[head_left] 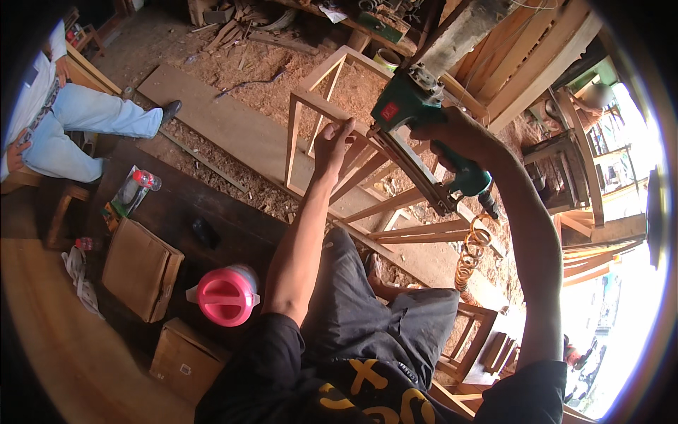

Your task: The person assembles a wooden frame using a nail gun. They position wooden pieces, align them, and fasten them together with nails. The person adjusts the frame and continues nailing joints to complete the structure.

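Observation:
My right hand (455, 134) is closed round the grip of a green nail gun (406, 99), raised over a slender wooden frame (321, 106). The gun's long magazine slants down to the right, and a coiled orange air hose (472, 258) hangs from its handle end. With its fingers bent round the frame's top rail, my left hand (332, 147) holds the wood just left of the gun. The frame stands tilted in front of my knees, with several slats running across it. Whether the gun's nose touches the wood, I cannot tell.
A pink-lidded jug (224, 297), cardboard boxes (141, 268) and a red-capped bottle (146, 179) stand on a dark table at my left. Beyond sits a person in light-blue jeans (106, 113). A long board (212, 116) lies among wood shavings; timber (544, 56) leans at upper right.

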{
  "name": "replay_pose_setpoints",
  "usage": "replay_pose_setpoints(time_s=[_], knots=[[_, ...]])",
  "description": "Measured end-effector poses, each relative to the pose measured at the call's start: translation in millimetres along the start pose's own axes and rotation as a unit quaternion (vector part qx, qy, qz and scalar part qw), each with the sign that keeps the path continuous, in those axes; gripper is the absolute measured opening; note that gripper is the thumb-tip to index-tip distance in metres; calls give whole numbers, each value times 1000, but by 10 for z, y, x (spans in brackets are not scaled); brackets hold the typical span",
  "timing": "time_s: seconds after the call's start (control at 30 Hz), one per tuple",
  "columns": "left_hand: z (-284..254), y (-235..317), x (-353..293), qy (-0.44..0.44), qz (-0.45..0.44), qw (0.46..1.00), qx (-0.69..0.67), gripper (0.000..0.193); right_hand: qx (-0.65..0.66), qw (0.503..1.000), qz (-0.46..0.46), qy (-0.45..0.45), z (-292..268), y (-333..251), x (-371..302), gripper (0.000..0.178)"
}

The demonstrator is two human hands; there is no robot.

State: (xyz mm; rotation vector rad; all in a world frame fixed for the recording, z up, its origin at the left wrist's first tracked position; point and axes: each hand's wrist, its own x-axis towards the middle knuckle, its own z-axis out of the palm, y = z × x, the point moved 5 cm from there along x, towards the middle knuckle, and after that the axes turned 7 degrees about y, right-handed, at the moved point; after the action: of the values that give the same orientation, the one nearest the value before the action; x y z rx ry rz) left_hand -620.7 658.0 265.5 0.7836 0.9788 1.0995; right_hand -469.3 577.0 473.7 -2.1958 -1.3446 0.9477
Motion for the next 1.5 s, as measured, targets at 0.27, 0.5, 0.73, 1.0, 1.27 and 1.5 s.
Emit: replay_pose_setpoints(time_s=[0.27,0.5,0.73,1.0,1.27,1.5], knots=[[-17,-40,93,-10,50,999,13,43,-22,1000,-14,10,-5,97,37,26],[42,-120,108,-53,27,997,50,61,-97,989,61,95,-215,680,-894,22],[-16,-320,371,-33,45,996,64,57,-65,969,151,186,-113,1647,-2500,27],[-53,-448,525,-30,40,995,83,63,162,869,237,403,484,2886,-3610,21],[-5,-339,452,18,30,992,118,79,247,834,149,469,823,3339,-4000,20],[26,-312,370,40,7,996,85,81,228,840,129,476,910,3609,-4139,20]])
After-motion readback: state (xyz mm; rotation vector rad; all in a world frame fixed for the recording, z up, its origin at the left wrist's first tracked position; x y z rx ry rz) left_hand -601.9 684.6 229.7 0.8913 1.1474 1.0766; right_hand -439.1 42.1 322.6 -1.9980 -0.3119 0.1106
